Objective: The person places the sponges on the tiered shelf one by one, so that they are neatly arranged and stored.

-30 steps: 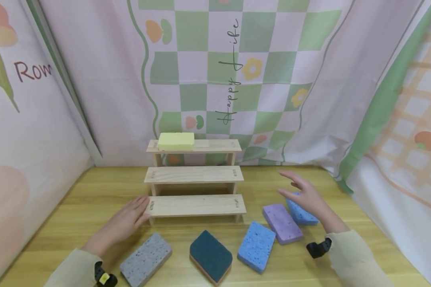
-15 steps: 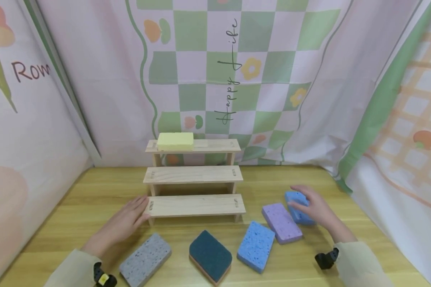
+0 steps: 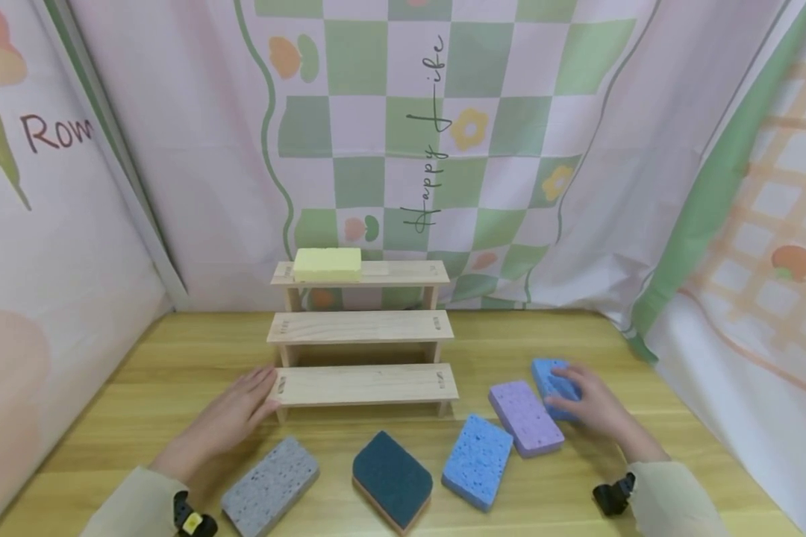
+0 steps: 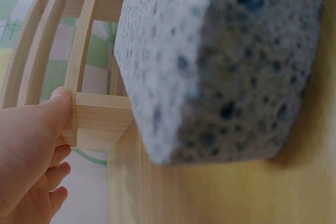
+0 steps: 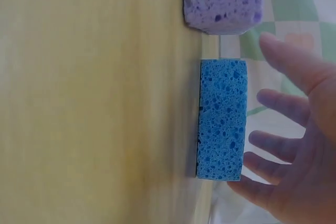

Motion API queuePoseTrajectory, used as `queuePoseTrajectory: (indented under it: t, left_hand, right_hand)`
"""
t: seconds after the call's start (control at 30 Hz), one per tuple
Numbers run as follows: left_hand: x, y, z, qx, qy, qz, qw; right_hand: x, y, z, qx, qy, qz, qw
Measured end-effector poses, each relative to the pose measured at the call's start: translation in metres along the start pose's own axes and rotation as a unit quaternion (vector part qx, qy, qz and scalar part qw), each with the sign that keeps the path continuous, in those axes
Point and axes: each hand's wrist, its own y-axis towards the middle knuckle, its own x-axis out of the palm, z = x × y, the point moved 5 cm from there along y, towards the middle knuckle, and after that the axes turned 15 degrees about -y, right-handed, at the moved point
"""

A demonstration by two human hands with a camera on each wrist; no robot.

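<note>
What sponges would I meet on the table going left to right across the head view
Gray sponge, dark green scouring sponge, nearer blue sponge, purple sponge, farther blue sponge partly hidden by the right hand.

**Surroundings: printed cloth on three sides**

Ahead of you, the back curtain (image 3: 359,123) carries green-and-white checks, yellow flowers (image 3: 470,129) and sideways "Happy Life" script (image 3: 431,142). To your left, a white curtain (image 3: 47,246) shows dark-red lettering (image 3: 57,133). To your right, an orange-grid curtain (image 3: 795,156) has a green band (image 3: 701,216). Below you: wood-grain bench (image 3: 168,373).
</note>
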Motion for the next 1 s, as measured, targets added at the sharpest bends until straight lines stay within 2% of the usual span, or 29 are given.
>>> queuePoseTrajectory:
  t: [0.7, 1.0]
  left_hand:
    - [-0.0007, -0.0005, 0.0002, -0.003, -0.001, -0.001, 1.0000]
    - [-0.0008, -0.0003, -0.0004, -0.009, -0.002, -0.003, 1.0000]
  right_hand:
    - [0.0053, -0.0011, 0.0058, 0.019, -0.033, -0.033, 0.999]
    - [0.0045, 0.0001, 0.0093, 0.019, -0.039, -0.025, 0.999]
